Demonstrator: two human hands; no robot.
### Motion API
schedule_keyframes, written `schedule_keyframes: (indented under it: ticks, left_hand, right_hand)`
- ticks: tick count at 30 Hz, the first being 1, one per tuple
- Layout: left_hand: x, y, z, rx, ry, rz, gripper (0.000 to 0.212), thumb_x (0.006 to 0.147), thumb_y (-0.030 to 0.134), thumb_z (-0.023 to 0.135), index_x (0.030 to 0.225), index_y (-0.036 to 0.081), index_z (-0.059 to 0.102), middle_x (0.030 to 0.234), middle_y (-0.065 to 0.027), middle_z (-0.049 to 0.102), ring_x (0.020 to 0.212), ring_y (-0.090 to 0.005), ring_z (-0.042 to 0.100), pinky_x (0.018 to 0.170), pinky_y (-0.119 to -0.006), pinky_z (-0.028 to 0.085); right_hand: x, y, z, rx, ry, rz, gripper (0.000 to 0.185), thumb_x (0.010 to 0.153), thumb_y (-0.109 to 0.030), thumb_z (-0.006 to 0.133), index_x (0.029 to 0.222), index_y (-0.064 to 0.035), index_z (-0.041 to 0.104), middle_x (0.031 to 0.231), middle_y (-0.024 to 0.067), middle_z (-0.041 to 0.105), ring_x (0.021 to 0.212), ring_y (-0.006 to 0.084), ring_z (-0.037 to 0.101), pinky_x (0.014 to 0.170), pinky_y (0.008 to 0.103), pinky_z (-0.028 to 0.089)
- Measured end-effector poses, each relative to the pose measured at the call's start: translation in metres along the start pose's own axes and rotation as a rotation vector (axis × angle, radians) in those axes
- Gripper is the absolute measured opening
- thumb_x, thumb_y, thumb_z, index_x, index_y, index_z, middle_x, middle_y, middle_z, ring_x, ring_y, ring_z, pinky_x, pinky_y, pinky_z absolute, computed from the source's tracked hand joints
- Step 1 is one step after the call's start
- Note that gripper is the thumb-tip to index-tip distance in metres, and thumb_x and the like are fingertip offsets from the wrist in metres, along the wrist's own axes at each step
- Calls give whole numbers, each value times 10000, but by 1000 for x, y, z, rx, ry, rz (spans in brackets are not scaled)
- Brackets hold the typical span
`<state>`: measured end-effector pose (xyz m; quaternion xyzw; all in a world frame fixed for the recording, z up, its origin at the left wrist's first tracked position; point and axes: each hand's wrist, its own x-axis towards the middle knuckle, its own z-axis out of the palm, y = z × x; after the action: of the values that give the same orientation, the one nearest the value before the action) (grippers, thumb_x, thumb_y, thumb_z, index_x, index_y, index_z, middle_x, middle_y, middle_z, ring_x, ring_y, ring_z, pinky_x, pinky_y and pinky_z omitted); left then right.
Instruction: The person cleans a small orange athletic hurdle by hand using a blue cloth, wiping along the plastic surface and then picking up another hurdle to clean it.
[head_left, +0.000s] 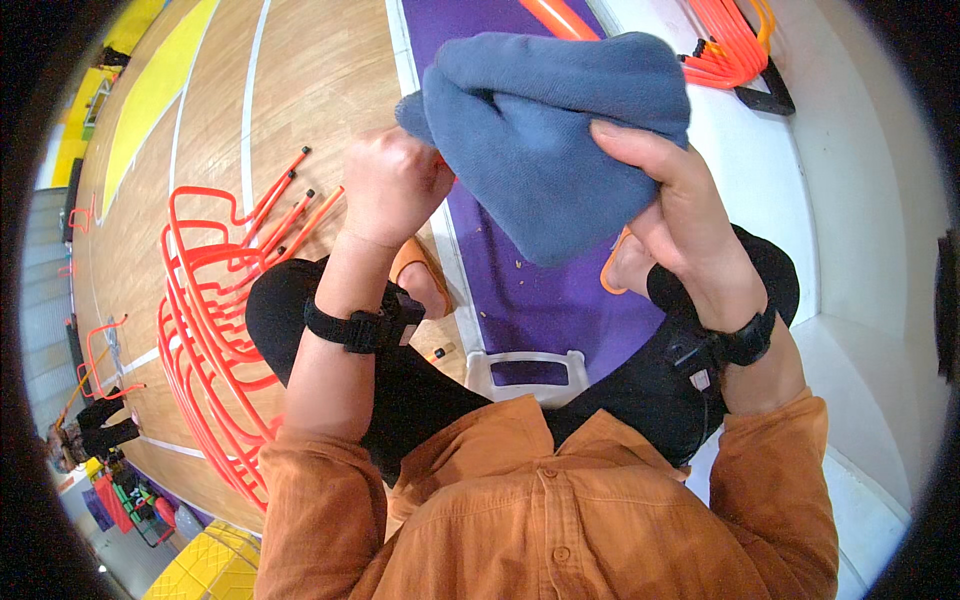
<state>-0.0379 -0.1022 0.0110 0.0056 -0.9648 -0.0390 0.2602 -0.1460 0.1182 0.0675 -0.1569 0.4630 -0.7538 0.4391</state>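
Note:
A blue cloth (547, 142), folded and bunched, is held up in front of me over a purple mat (495, 300). My right hand (675, 195) grips its right side, thumb on top and the fingers partly hidden beneath. At the cloth's left edge my left hand (401, 184) is closed in a fist; a small corner of cloth shows above it, and a bit of orange-red shows at its right side. An orange-red tube (559, 19) extends from behind the cloth at the top.
Many bent orange-red tube frames (217, 322) with black end caps lie on the wooden floor at left. More such tubes (727, 45) rest at upper right beside a pale wall (862, 187). A white plastic stool edge (529, 386) shows between my legs. Another person (90, 431) is far left.

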Motion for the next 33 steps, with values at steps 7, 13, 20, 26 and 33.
schedule_keyframes:
  ticks: [7, 13, 20, 26, 33]
  left_hand:
    - [-9, 32, 3, -246, -315, -137, 110, 659, 133, 690, 664, 41, 629, 686, -146, 620, 662, -354, 638, 616, -440, 526]
    - [-7, 53, -14, -238, -745, -146, 104, 683, 123, 673, 691, 24, 642, 715, -194, 650, 722, -368, 658, 648, -446, 539]
    - [-57, 93, 31, -356, -916, 187, 92, 771, 112, 589, 770, 69, 671, 779, -165, 676, 770, -338, 680, 667, -442, 551]
    - [-70, 117, 38, -278, -1096, 372, 107, 795, 122, 611, 817, 101, 713, 821, -90, 711, 771, -266, 708, 609, -380, 559]
    - [-60, 116, 39, -254, -1188, 365, 120, 791, 169, 615, 887, 136, 679, 757, -109, 676, 776, -297, 687, 649, -419, 543]
  right_hand:
    - [0, 13, -6, -469, 3, -22, 357, 814, -103, 663, 1144, 24, 614, 1085, 96, 661, 1015, 177, 609, 960, 327, 438]
    - [0, 11, -17, -670, -94, 39, 316, 779, -104, 706, 1087, -37, 674, 1045, 52, 692, 941, 128, 624, 893, 299, 468]
    - [1, 10, -4, -844, -227, -56, 358, 799, -127, 707, 1126, 1, 636, 1068, 76, 676, 974, 155, 616, 894, 309, 469]
    - [-4, -1, 3, -592, -24, -136, 423, 779, -191, 744, 1126, 11, 610, 1036, 92, 664, 961, 184, 617, 892, 324, 471]
    - [-12, -2, -2, -511, 116, -182, 331, 802, -112, 708, 1109, 2, 660, 1008, 54, 696, 929, 123, 633, 855, 295, 491]
